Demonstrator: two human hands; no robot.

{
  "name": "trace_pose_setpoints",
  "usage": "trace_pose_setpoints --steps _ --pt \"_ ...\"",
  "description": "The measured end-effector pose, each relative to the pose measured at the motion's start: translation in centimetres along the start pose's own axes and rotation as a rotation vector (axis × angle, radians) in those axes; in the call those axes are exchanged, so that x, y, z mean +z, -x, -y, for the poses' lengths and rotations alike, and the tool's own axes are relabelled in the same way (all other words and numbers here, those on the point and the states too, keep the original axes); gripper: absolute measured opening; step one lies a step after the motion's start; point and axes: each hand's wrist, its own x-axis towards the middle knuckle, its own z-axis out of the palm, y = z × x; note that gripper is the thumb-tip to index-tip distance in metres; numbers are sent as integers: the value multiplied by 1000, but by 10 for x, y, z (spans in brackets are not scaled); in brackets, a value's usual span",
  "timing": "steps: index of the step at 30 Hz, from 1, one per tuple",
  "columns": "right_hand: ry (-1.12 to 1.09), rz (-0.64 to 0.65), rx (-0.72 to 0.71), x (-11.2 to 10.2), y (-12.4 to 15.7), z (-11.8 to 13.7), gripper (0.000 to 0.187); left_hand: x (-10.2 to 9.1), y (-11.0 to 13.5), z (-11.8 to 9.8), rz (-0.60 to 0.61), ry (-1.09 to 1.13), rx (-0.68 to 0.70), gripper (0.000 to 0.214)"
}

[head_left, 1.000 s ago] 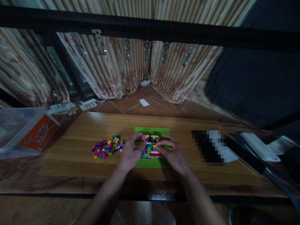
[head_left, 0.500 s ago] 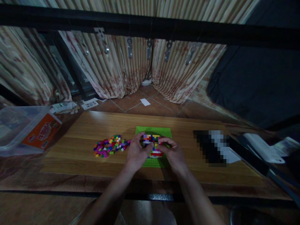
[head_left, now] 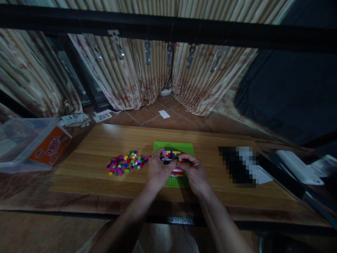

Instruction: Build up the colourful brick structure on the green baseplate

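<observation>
A green baseplate [head_left: 185,147] lies on the wooden tabletop [head_left: 105,140], partly covered by a patch of small multicoloured bricks [head_left: 170,155]. Both my hands rest on that patch. My left hand [head_left: 158,171] curls over its left side, fingers bent and pressed to the bricks. My right hand [head_left: 194,172] curls over the right side, thumb and fingers pinched near the middle of the patch. Whether either hand holds a loose brick is hidden. A loose heap of coloured bricks [head_left: 125,162] lies to the left of the plate.
A clear plastic tub [head_left: 23,144] with an orange label stands at the far left. A blurred dark and white object [head_left: 240,165] lies to the right, with papers [head_left: 297,165] beyond it. Striped curtains [head_left: 131,77] hang behind the table.
Both hands have drawn closer together over the brick patch, and their fingers have curled tighter. The view has shifted slightly.
</observation>
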Motion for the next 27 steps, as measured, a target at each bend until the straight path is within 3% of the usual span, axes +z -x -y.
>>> trace_pose_setpoints --steps 6,15,18,22,25,27 --pt "29 -36 -63 4 2 1 18 0 -1 -2 -8 -45 -12 57" --pt "25 -17 -23 2 2 6 23 -10 0 1 14 -18 58 56" --pt "-1 4 37 0 2 8 29 -25 -8 10 10 -28 128 55" --pt "10 -8 61 -3 2 10 31 -62 -29 25 -31 -93 133 33" --pt "33 -34 56 -5 0 11 30 -89 -41 35 -97 -238 171 29" --pt "48 -48 51 -6 -1 11 30 -99 -43 39 -62 -360 214 27"
